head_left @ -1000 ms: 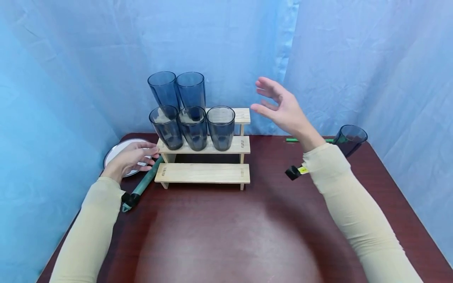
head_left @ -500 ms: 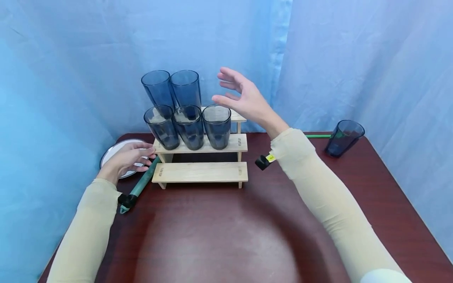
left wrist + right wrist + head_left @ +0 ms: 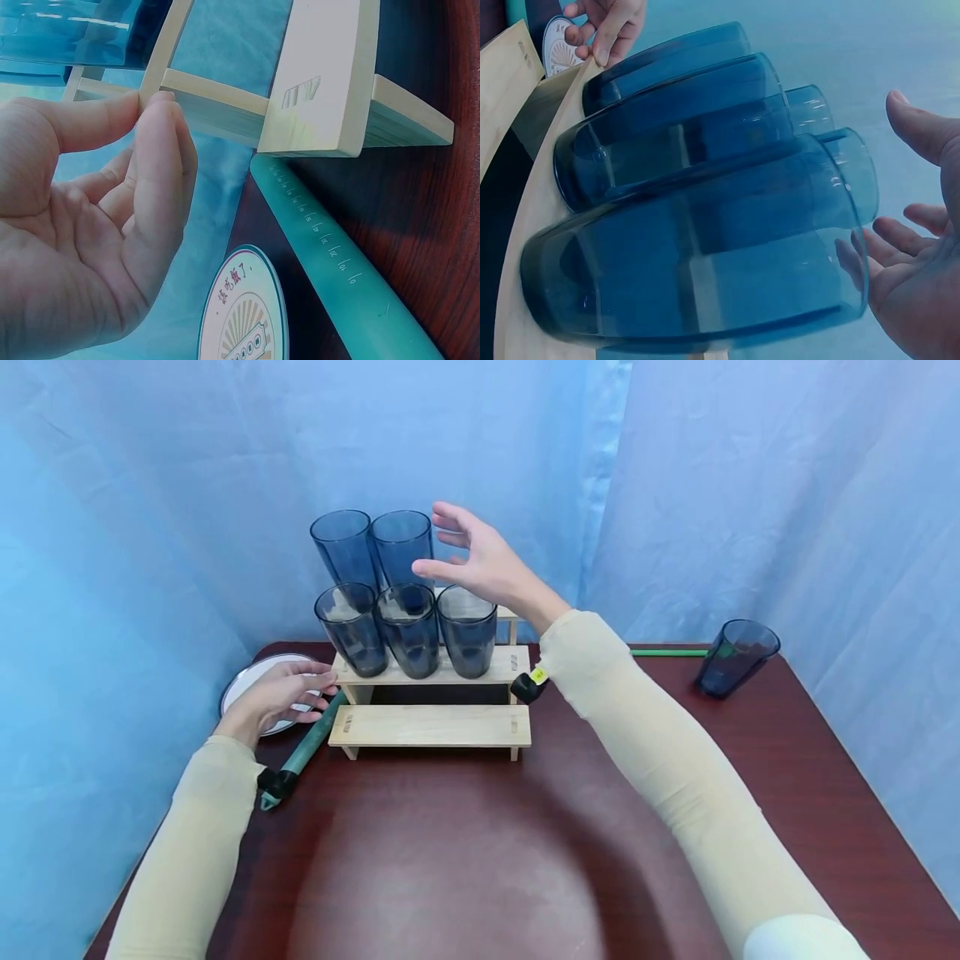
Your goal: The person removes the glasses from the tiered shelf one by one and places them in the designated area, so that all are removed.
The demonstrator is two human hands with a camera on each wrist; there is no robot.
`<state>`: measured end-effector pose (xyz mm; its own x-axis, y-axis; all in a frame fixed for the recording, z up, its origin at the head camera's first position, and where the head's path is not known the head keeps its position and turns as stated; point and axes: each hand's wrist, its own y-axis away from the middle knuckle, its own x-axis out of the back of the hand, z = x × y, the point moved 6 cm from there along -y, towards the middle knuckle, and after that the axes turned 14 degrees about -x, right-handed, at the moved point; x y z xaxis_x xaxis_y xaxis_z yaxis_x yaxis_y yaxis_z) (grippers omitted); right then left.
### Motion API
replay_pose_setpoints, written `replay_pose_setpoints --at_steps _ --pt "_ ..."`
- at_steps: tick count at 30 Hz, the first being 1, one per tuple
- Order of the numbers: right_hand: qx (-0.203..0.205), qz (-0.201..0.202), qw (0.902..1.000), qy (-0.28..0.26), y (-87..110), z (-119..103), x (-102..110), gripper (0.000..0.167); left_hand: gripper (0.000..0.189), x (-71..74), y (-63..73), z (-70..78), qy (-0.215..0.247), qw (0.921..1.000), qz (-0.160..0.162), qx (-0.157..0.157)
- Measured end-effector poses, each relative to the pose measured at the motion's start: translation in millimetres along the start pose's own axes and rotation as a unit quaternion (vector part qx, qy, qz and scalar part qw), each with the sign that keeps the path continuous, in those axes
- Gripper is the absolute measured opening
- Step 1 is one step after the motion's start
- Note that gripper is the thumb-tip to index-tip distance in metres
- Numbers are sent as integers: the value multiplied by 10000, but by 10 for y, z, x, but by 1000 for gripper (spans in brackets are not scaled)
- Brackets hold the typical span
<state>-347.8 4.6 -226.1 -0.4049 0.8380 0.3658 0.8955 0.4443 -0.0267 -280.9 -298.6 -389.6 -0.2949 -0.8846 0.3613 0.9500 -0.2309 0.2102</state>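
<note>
Dark reddish table [image 3: 450, 860], wooden stand [image 3: 427, 727] bearing five glasses [image 3: 407, 643], white plate [image 3: 247, 307], green tube [image 3: 311, 743], another glass [image 3: 738, 660]

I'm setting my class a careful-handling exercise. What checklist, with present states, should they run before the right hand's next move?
Left hand on the wooden stand: ok, pinching the left end of the middle shelf.
Right hand free: ok, open, holding nothing.
Five glasses on the stand: ok, all upright.
Space between neighbouring glasses: not ok, they stand crowded.
Right hand clear of the rear right glass: cannot tell, they overlap in the head view.
Lone glass clear of the right sleeve: ok, stands apart on the table.
</note>
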Motion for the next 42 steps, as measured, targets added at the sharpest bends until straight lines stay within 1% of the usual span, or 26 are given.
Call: replay_pose_setpoints --at_steps 5,11,16,22,24,28,30,34,42 --pt "-110 127 9997 -174 -97 -8 -2 91 58 -4 -5 -20 -14 9999 25 117" --pt "-378 167 9988 -265 -199 -1 -59 98 59 20 11 -30 -42 9999 19 108" --pt "-631 245 9975 -193 -289 4 -139 103 58 25 25 -36 -38 9999 4 113" --pt "-866 368 9955 -121 -338 25 -197 105 61 26 20 -28 -45 9999 25 104" --pt "-914 454 9948 54 -349 45 -214 105 61 23 27 -26 -40 9999 29 98" --pt "-950 642 9918 561 -369 67 -239 104 60 25 52 -5 -38 10000 40 75" --pt "-949 706 9904 719 -370 60 -246 102 60 28 64 15 -51 10000 49 58" --pt "-937 734 9905 688 -370 50 -243 101 61 36 73 35 -66 10000 56 46" --pt "-920 723 9909 657 -355 39 -253 100 60 40 80 23 -47 10000 61 48"
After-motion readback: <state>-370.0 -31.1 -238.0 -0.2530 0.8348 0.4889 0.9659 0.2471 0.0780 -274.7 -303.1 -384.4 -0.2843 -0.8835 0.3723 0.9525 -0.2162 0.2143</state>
